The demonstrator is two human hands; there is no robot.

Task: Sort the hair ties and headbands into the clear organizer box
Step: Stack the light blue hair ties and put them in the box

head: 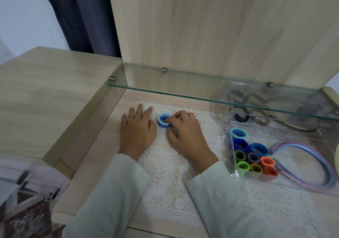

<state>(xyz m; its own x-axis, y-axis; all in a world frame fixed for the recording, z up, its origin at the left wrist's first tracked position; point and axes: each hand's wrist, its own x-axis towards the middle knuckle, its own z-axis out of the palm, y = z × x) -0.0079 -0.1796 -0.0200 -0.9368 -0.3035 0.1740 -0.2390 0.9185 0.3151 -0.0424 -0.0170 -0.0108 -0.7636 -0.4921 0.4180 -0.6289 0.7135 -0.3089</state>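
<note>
Right hand [185, 133] pinches blue hair ties [162, 121] on the lace mat [165, 173].
Left hand [137, 127] lies flat just left of them, fingers straight; the clear box [300, 136] sits to the right, well apart.

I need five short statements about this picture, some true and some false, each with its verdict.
1. The right hand pinches a stack of blue hair ties. True.
2. The left hand grips a hair tie too. False: it lies flat on the lace mat and holds nothing.
3. The pastel headbands lie inside the clear organizer box. True.
4. The orange hair ties lie loose on the lace mat. False: they stand in the clear organizer box.
5. Both hands are above the clear organizer box. False: both are on the lace mat, left of it.
</note>
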